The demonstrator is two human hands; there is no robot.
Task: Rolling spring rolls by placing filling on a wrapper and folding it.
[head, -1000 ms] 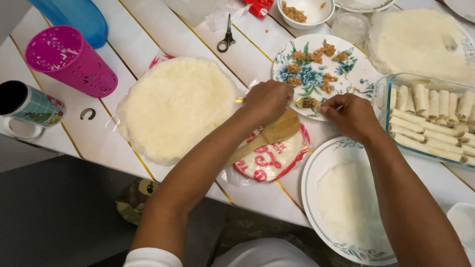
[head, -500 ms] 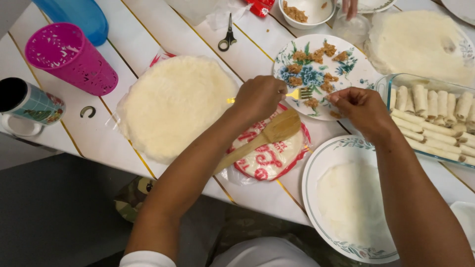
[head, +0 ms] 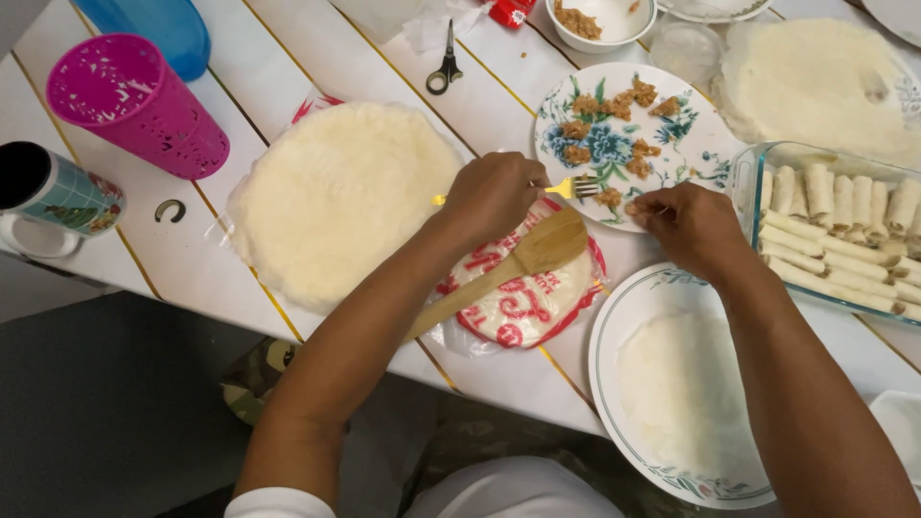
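Fork and fingers at the floral plate point(head: 700, 144)
Left hand point(head: 491, 197) grips a fork point(head: 574, 187), tines pointing right toward filling point(head: 608, 197); right hand point(head: 693, 225) pinches a bit just beside it.

Brightness: even and bright over the white table point(head: 288, 58); the floor under its near edge is dim grey.
Source: overhead, soft; no single lamp shows.
Shadows: faint and short, a soft one under the left hand point(head: 494, 197) and along the wooden spatula point(head: 518, 264).
Glare: mild sheen on the glass dish point(head: 743, 182) rim and on the near plate point(head: 614, 336) rim.
Blur: slight softness on the right hand point(head: 691, 225); the fork point(head: 576, 186) tines read clearly.
Distortion: table planks splay toward the far corners.
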